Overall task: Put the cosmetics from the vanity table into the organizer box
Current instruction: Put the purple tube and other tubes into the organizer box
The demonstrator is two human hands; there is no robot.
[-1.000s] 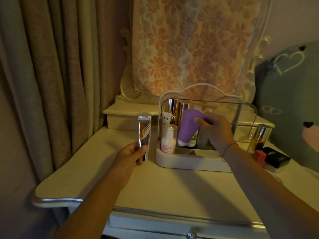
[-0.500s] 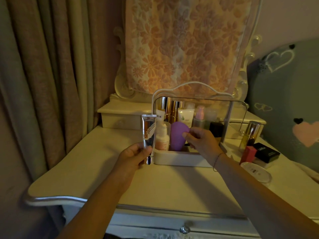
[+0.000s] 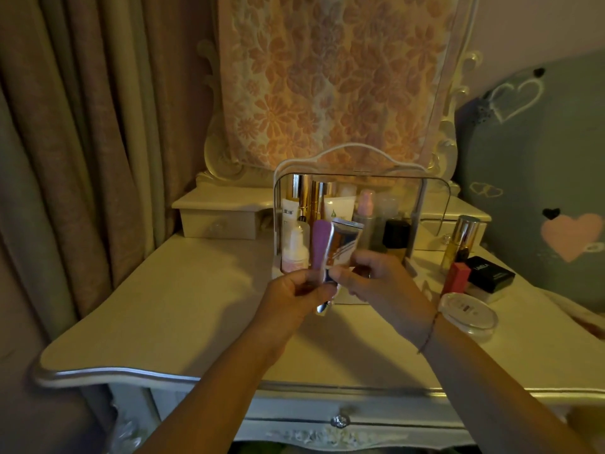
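In front of the organizer box (image 3: 437, 204) I hold a silver tube (image 3: 344, 241) upright, cap down. My left hand (image 3: 296, 291) grips its lower end. My right hand (image 3: 376, 278) pinches the tube just above that, thumb on the front. The box has a white base, a clear raised lid and a white handle. Inside it stand a purple bottle (image 3: 321, 244), a small pink-and-white bottle (image 3: 295, 250), gold tubes and several other bottles. The box's front edge is hidden by my hands.
On the vanity table (image 3: 183, 309), right of the box, are a gold-capped bottle (image 3: 461, 239), a red lipstick box (image 3: 456, 278), a black box (image 3: 490, 273) and a round clear compact (image 3: 468, 312). Curtains hang on the left. A cloth-covered mirror stands behind.
My right hand has let go of the purple bottle, which now stands in the box, and has come to the tube. My left hand carried the tube right, in front of the box.
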